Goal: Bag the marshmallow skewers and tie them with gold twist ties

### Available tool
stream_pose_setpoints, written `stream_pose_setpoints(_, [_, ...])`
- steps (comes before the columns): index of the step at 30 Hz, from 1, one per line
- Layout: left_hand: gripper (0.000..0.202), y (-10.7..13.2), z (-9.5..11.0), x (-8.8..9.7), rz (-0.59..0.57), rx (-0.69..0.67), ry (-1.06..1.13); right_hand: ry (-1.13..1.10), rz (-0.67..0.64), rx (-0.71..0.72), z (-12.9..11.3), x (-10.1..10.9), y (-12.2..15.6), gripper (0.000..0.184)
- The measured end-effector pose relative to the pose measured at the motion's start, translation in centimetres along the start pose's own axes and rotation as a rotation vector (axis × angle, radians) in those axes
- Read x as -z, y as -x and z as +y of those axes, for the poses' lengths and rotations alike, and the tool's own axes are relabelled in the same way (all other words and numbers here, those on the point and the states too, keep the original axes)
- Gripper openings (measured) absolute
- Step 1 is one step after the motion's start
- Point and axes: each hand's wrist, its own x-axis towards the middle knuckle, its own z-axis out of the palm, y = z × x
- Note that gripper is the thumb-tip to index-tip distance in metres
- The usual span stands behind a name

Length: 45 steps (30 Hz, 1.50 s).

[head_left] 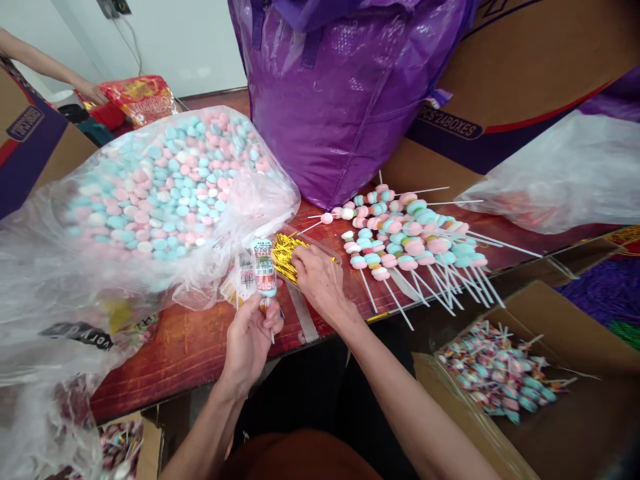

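My left hand grips the white stick of a wrapped candy skewer, held upright over the table. Its clear wrapper is printed, and pink and blue candy shows at the bottom. My right hand is at a shallow clear tray of gold twist ties, its fingers bent and pinching among them. The fingertips are partly hidden. Flat printed wrappers lie just left of the held skewer. To the right, several unwrapped candy skewers are piled with their sticks towards me.
A large clear bag of pink, blue and white candies covers the table's left. Behind stands a purple bag. An open carton with wrapped skewers sits lower right. Another person's hand touches a red packet at far left.
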Motion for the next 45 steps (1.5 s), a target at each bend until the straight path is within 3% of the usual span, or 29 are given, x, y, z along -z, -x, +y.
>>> stream_pose_setpoints(6, [0.024,-0.6,-0.2,0.0,0.024,-0.038,0.0,-0.295,0.212,0.033,1.3,-0.5,0.0,0.018])
stream_pose_setpoints(9, [0.033,-1.0,-0.4,-0.1,0.042,-0.086,-0.042,-0.39,0.227,0.064,1.3,-0.3,-0.2,0.016])
stream_pose_setpoints(14, [0.034,-1.4,-0.4,0.2,0.069,-0.217,-0.065,-0.105,0.006,0.076,0.0,-0.2,-0.1,0.018])
stream_pose_setpoints(18, [0.029,-1.6,-0.3,0.7,0.08,-0.229,-0.069,0.03,-0.065,0.009,-0.6,-0.3,-0.1,0.023])
stream_pose_setpoints(23, [0.028,-2.0,-0.1,0.8,0.095,-0.207,-0.065,-0.004,0.0,-0.002,0.1,0.3,-0.2,0.022])
stream_pose_setpoints(30, [0.026,-2.5,0.1,-0.4,0.156,-0.313,-0.132,-0.091,0.151,0.05,1.3,0.1,0.1,0.027])
stream_pose_setpoints(33, [0.027,-2.7,0.2,-0.6,0.161,-0.34,-0.152,-0.239,0.244,0.039,1.5,0.2,0.7,0.025])
stream_pose_setpoints(36, [0.027,-2.9,0.2,-0.8,0.129,-0.328,-0.165,-0.598,0.314,0.005,1.4,0.7,2.0,0.02])
stream_pose_setpoints(40, [0.026,-2.9,-0.1,-1.3,0.048,-0.25,-0.171,-1.041,0.127,-0.085,0.8,1.4,4.5,0.017])
stream_pose_setpoints(42, [0.026,-2.7,-0.4,-1.6,0.012,-0.203,-0.15,-1.096,0.045,-0.098,0.4,1.5,5.6,0.019])
stream_pose_setpoints(45, [0.027,-2.3,-0.8,-1.9,-0.03,-0.165,-0.125,-1.064,0.07,-0.13,0.1,1.4,6.6,0.02])
